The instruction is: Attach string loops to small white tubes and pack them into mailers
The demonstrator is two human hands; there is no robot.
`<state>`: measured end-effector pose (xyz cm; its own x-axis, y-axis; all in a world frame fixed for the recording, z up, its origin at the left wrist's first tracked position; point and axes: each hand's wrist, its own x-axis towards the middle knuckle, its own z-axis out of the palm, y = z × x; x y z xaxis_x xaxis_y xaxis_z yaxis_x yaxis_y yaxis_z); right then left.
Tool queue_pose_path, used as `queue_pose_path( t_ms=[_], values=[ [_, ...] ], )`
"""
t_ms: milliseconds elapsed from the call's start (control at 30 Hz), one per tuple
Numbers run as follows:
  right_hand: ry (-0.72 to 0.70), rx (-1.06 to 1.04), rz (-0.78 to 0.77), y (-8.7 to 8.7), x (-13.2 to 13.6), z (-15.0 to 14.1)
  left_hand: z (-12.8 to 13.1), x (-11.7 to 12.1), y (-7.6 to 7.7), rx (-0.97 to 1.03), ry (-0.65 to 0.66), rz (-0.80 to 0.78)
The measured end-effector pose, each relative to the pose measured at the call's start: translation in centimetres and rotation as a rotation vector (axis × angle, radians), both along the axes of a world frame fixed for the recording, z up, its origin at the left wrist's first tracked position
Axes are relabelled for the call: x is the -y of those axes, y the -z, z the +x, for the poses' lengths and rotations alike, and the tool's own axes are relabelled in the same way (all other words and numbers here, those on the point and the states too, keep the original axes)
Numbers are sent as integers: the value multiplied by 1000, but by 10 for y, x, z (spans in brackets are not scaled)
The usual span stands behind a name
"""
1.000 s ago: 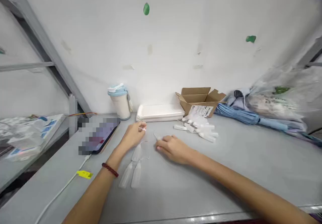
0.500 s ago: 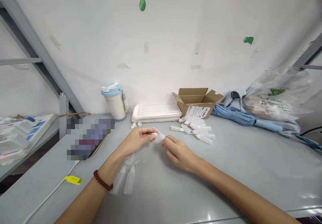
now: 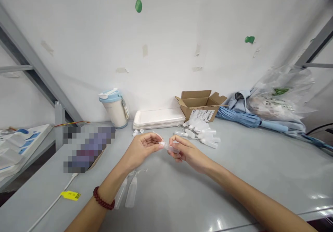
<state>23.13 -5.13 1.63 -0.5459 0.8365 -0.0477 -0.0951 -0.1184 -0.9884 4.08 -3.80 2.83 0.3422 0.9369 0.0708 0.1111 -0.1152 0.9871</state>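
In my right hand (image 3: 191,152) is a small translucent squeeze bottle (image 3: 173,149), lying nearly level between thumb and fingers. My left hand (image 3: 142,151) pinches the white cap end (image 3: 162,143) of the same bottle; fingertips hide part of it, so I cannot tell how firmly the cap sits. Below my left wrist, two similar bottles (image 3: 131,193) lie on the grey table, one with a thin curled strap. A pile of capped bottles (image 3: 199,131) lies just beyond my right hand. A few small white caps (image 3: 137,132) rest beyond my left hand.
Along the wall stand a white and blue tumbler (image 3: 114,108), a stack of white trays (image 3: 158,118) and an open cardboard box (image 3: 200,107). A folded blue umbrella (image 3: 238,117) and a plastic bag (image 3: 281,93) lie at right. A pixelated object (image 3: 90,150) with a cable is at left.
My hands have come closer together, and the bottle now shows more of its body, pointing right. My left fingers now pinch its cap end. The view has shifted slightly.
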Motion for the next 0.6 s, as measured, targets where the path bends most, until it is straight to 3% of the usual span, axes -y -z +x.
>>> queue_pose_path(
  t_ms=[133, 433, 600],
  values=[
    [-14, -62, -171, 2, -3, 2, 0, -1, 3, 42, 16, 4],
    [-23, -56, -102, 1, -2, 1, 3, 3, 1, -151, 76, -112],
    [-33, -62, -82, 3, -2, 2, 2, 7, -5, -207, 110, 34]
  ],
)
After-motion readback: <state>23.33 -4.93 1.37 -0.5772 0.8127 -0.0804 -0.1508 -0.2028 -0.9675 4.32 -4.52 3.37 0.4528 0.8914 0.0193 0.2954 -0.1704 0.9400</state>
